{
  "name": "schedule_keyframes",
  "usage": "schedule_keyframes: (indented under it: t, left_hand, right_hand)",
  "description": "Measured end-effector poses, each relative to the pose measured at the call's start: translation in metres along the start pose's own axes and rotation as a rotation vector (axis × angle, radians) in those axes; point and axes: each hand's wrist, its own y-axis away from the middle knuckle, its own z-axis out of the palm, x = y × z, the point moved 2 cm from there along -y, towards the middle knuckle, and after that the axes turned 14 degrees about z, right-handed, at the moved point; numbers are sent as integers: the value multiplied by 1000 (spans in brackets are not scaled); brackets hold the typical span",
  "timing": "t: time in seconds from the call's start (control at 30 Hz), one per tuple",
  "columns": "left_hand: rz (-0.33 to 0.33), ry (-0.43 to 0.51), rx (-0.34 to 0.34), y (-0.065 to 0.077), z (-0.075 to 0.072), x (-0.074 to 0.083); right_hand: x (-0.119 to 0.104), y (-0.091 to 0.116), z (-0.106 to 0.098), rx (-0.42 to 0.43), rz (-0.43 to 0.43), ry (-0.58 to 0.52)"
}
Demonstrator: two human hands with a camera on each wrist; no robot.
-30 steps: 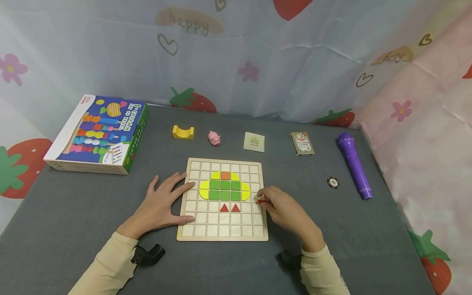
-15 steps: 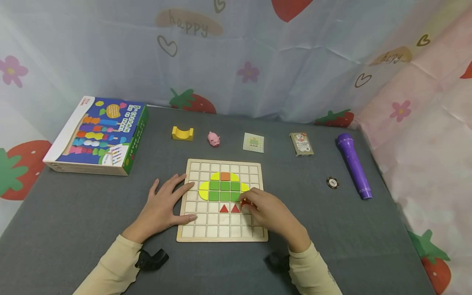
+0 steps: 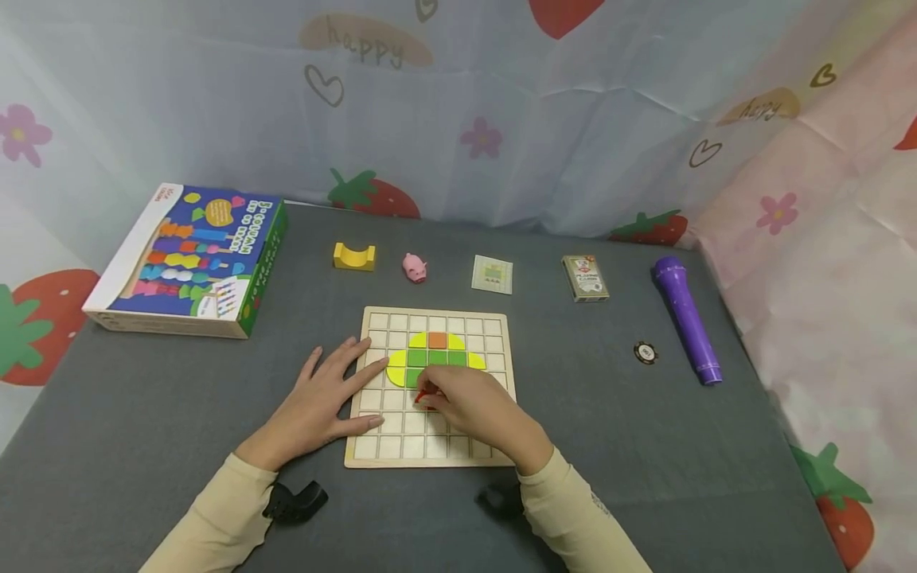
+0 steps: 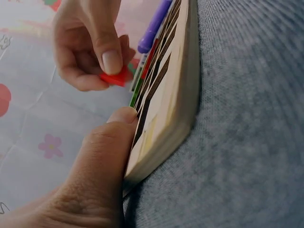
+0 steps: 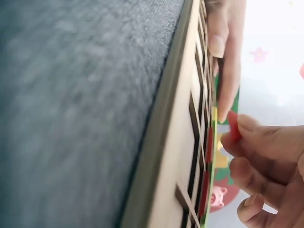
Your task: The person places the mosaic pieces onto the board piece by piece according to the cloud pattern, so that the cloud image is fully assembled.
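A wooden grid board (image 3: 501, 334) lies flat on the table, with green square tiles (image 3: 437, 357), yellow rounded tiles (image 3: 396, 371) and an orange square tile (image 3: 437, 341) set in it. My right hand (image 3: 476, 407) pinches a red triangle tile (image 4: 115, 76) between thumb and fingertips, just over the cells below the green rows. Two red tiles (image 5: 204, 192) sit in the board, visible in the right wrist view; in the head view my right hand covers them. My left hand (image 3: 310, 412) rests spread on the board's left edge, thumb and fingers straight.
Behind the board stand a yellow arch block (image 3: 354, 258), a pink toy pig (image 3: 414, 268), a pattern card (image 3: 492, 274) and a playing-card box (image 3: 585, 278). A game box (image 3: 189, 263) lies at the left. To the right are a round chip (image 3: 645, 352) and a purple microphone (image 3: 688, 318).
My right hand has moved left across the board from its right edge, carrying the red triangle tile to just left of the two red triangles. My left hand stays on the board's left edge.
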Motion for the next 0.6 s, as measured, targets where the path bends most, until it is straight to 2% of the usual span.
schedule_keyframes:
  t: [0.27, 0.5, 0.6]
  left_hand:
    - [50, -40, 39, -1, 2, -1]
    - [-23, -26, 32, 0, 0, -5]
    - [-35, -29, 37, 0, 0, -6]
  right_hand:
    - [-6, -7, 7, -20, -34, 7]
    - [-8, -10, 10, -63, 3, 34]
    - [-9, -11, 11, -73, -2, 41]
